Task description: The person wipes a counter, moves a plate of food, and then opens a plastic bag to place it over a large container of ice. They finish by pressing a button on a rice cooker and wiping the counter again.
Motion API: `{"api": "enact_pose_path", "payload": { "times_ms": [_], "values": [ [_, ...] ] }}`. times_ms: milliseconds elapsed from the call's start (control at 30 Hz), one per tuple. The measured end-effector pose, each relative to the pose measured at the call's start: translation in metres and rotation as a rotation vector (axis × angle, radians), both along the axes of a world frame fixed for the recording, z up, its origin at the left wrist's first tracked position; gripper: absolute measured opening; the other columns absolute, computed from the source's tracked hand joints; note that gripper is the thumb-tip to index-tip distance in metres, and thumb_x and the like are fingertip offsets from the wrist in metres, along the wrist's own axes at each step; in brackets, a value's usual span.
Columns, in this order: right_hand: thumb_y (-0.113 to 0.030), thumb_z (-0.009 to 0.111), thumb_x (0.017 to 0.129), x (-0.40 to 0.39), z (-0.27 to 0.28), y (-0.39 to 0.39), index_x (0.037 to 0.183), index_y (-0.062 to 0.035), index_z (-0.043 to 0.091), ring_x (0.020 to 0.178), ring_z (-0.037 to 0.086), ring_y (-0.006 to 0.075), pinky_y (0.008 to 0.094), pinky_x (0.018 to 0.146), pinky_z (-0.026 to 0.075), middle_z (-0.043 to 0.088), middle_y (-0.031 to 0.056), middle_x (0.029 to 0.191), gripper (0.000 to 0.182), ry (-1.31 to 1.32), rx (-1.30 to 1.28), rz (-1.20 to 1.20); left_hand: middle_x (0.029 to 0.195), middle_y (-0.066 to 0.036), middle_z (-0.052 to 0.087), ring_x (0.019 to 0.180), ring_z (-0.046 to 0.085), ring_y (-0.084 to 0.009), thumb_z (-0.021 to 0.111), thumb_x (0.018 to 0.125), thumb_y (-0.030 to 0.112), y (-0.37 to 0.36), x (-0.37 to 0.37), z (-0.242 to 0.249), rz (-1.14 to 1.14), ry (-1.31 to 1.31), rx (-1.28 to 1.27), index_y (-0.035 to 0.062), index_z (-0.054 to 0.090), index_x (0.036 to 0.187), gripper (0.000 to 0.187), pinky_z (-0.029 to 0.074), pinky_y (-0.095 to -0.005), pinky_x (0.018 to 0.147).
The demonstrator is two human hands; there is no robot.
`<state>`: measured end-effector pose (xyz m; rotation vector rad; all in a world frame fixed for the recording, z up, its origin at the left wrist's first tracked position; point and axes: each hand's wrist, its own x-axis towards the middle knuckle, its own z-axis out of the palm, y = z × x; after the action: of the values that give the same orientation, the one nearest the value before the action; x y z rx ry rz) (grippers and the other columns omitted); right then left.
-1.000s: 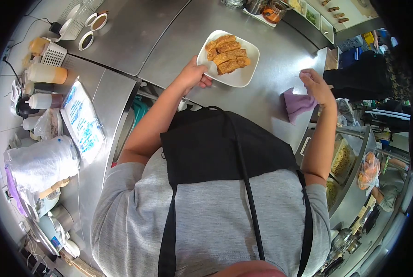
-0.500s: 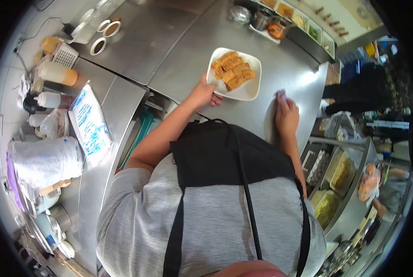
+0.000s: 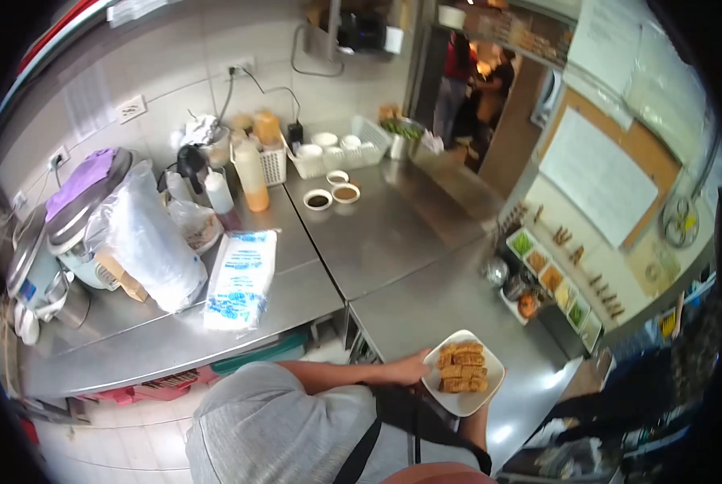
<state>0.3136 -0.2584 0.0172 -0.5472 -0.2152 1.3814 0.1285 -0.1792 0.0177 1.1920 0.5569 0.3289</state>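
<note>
My left hand [image 3: 413, 369] is closed on the left rim of a white square bowl [image 3: 463, 404]. Inside the bowl lie golden-brown, sliced fried pieces [image 3: 463, 369] in rows. The bowl is above the steel counter, close to my body. Behind its lower right side rises my right forearm [image 3: 475, 427]. The bowl hides most of my right hand, so its fingers and anything in them cannot be made out.
Small sauce cups [image 3: 317, 199] sit on the far counter [image 3: 393, 226] by a white basket [image 3: 365, 157]. A topping rack [image 3: 550, 280] stands right. On the left are squeeze bottles [image 3: 254, 181] and a blue-printed plastic pack [image 3: 242, 278]. Two people [image 3: 455, 89] are beyond the doorway.
My view has swung up and left, toward the wall and doorway. The right hand, earlier apart from the bowl with something small and purple, is now behind the bowl. The left keeps its hold.
</note>
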Motion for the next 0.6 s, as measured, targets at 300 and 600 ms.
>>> {"api": "enact_pose_path", "payload": {
  "times_ms": [300,600],
  "values": [
    [-0.067,0.015,0.076,-0.049,0.033,0.001,0.124,-0.0001,0.03,0.114,0.034,0.0313,0.0412,0.096,0.027,0.034,0.0161,0.125,0.084,0.032,0.072,0.034,0.072,-0.011,0.055,0.05,0.056,-0.0154,0.036,0.075,0.009,0.025,-0.036,0.071,0.069,0.191,-0.026,0.0153,0.004,0.13,0.063,0.046,-0.0245,0.041],
    [-0.074,0.022,0.069,0.007,0.045,0.023,0.123,-0.0032,0.033,0.11,0.039,0.0315,0.0453,0.091,0.032,0.038,0.0179,0.122,0.09,-0.013,0.287,0.087,0.07,-0.01,0.055,0.048,0.055,-0.015,0.04,0.069,0.016,0.019,-0.026,0.092,-0.271,0.192,-0.014,0.0172,0.008,0.13,0.069,0.044,-0.0247,0.041]
  ]
}}
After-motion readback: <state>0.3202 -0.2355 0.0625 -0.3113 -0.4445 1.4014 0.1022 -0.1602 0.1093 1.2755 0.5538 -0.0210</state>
